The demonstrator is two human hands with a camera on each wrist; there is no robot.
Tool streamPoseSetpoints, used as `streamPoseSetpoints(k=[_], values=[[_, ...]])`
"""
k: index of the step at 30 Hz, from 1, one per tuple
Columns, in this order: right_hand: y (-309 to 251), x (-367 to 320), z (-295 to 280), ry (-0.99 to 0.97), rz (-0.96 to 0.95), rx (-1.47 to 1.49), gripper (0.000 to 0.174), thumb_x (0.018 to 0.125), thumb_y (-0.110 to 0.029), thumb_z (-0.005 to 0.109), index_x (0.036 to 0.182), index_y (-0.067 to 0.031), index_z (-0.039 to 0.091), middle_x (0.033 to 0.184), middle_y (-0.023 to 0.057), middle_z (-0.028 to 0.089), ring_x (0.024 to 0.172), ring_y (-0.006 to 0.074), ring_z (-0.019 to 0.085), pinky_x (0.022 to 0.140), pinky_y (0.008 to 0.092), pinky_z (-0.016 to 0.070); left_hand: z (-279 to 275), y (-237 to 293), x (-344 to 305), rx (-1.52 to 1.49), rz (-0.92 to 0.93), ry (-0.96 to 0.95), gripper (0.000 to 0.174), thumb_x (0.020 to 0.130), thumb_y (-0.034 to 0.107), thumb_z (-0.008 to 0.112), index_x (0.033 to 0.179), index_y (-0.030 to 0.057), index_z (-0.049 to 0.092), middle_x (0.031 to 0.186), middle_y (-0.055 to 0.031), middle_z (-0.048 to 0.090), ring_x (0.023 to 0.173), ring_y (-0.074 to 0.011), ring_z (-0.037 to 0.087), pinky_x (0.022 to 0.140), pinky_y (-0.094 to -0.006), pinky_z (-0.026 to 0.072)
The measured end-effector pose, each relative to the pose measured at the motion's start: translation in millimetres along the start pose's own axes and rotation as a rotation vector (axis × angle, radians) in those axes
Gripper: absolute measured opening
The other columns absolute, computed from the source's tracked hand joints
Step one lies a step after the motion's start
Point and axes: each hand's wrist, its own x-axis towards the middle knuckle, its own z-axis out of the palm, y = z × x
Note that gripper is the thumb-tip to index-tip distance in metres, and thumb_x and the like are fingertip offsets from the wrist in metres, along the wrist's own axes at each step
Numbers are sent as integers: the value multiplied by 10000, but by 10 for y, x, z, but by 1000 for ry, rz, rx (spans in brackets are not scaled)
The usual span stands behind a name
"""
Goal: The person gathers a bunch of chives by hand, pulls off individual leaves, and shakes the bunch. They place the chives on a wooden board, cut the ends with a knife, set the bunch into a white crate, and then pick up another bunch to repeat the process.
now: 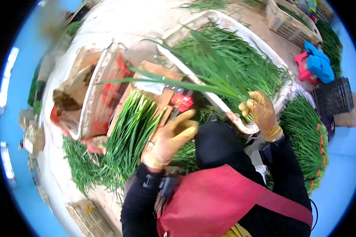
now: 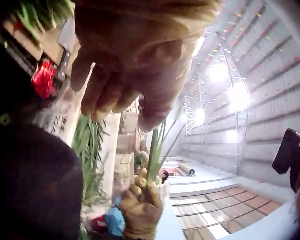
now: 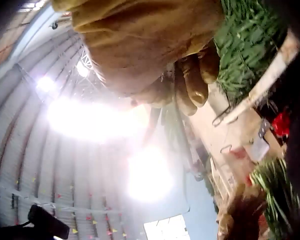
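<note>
Both hands wear yellowish-brown gloves. My right hand [image 1: 262,114] is raised at the near right end of a white crate and pinches a few long garlic chives [image 1: 234,94] by their base. Their leaves stretch leftward over the crate. The left hand [image 1: 168,140] is held in front of the body with its fingers apart and nothing in them. Beside it, a thick bunch of garlic chives [image 1: 132,122] lies on a cardboard-covered surface. Just beyond this hand are a red shiny bundle [image 1: 182,102] and a knife [image 2: 63,65] with a dark handle.
The white crate [image 1: 257,37] is heaped with loose greens. Another white crate [image 1: 100,85] with red sheeting stands at left. Bundles tied in red [image 1: 304,138] lie at right, near a black crate [image 1: 333,98] and a pink stool [image 1: 302,67] with blue cloth.
</note>
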Motion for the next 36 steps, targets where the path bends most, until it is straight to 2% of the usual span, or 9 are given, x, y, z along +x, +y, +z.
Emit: streamPoseSetpoints(k=[4,6,8,10,18,23,26,30,36], values=[[58,-188,558,-223,131,-23,254,956,-129,593,1153,20,536,901,166,696,722,171,660,694,285,547,188,107,-104,-130,48,-58,529,968,296,586,1382,-16,483,1010,-116,681,845,-159,612,802,-278,494],[143,-251,765,-337,179,11,236,955,-133,603,1127,21,551,933,137,688,762,147,655,720,261,537,210,191,-276,-253,124,108,468,994,320,529,1319,-16,552,929,-89,675,762,-134,587,729,-263,483],[173,-259,975,-416,222,-59,245,921,-143,656,1088,16,575,927,101,666,794,141,634,731,266,513,103,37,-357,-325,126,222,350,973,269,584,1180,-5,654,751,-30,659,584,-70,564,510,-186,432],[20,-273,1229,-494,-157,-730,256,865,-147,722,1021,17,602,900,82,634,824,152,610,732,285,490,37,-89,-488,-307,142,293,332,972,275,583,1126,-4,678,745,-23,660,583,-59,563,492,-175,411],[542,-309,1663,-509,-250,-452,226,811,-106,746,979,12,652,860,97,600,826,211,602,738,316,484,-110,-275,-972,-296,188,473,282,961,247,594,1058,11,713,797,-30,693,583,-52,571,482,-168,399],[646,-463,1850,-384,32,-149,155,921,-92,674,1029,18,680,943,35,691,807,89,620,739,225,499,-141,-387,-1224,-336,200,607,297,964,241,597,1094,-5,700,838,-46,704,610,-59,596,491,-178,422],[656,-530,1959,-288,113,58,168,911,-76,677,1050,18,680,984,62,707,810,109,644,746,241,521,-185,-514,-1317,-353,230,649,320,974,255,585,1105,-18,690,864,-60,709,610,-67,599,503,-180,438],[698,-526,1966,-320,46,32,242,923,-100,661,1126,30,665,1051,97,706,856,136,669,776,250,534,-214,-553,-1454,-352,221,678,345,981,280,577,1117,-18,684,864,-65,706,589,-70,588,509,-181,444],[789,-342,1842,-193,-64,63,222,942,-99,633,1119,28,672,901,91,711,792,136,657,720,265,530,-350,-650,-1567,-491,275,718,358,984,298,572,1133,-12,672,807,-50,692,591,-59,572,498,-182,429]])
